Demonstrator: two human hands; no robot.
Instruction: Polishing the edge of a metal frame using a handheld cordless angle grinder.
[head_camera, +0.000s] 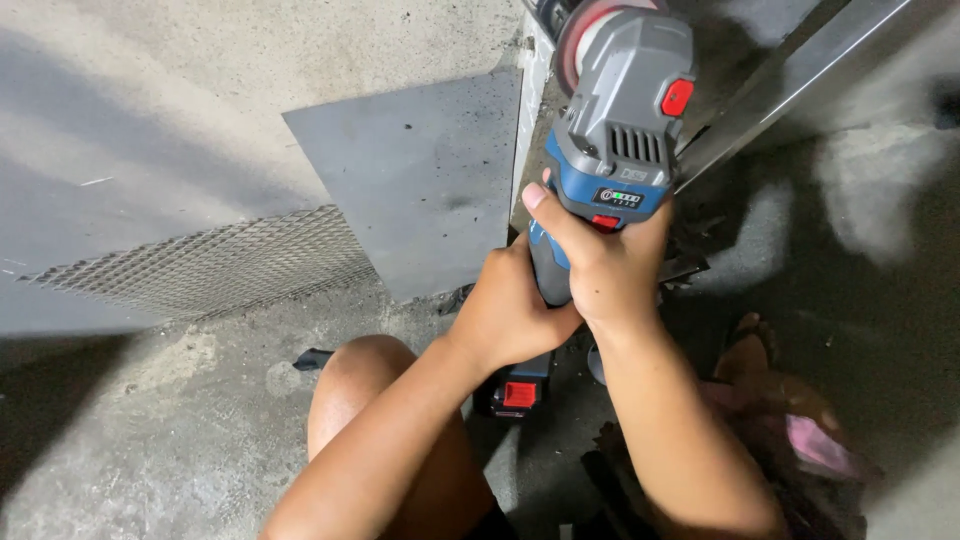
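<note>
Head view shows both hands wrapped around a cordless angle grinder (615, 130). Right hand (605, 265) closes over the blue-grey body just behind the vents, thumb up its left side. Left hand (505, 315) clasps the handle below it, above the red-latched battery (518, 392). Beyond both grips, the grinder's disc (578, 35) points away, beside a metal bar (790, 75) and a grey sheet (420, 180).

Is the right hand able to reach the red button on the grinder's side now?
Probably not at once: the right hand is wrapped around the grinder body, and the red button sits further up, uncovered.
</note>
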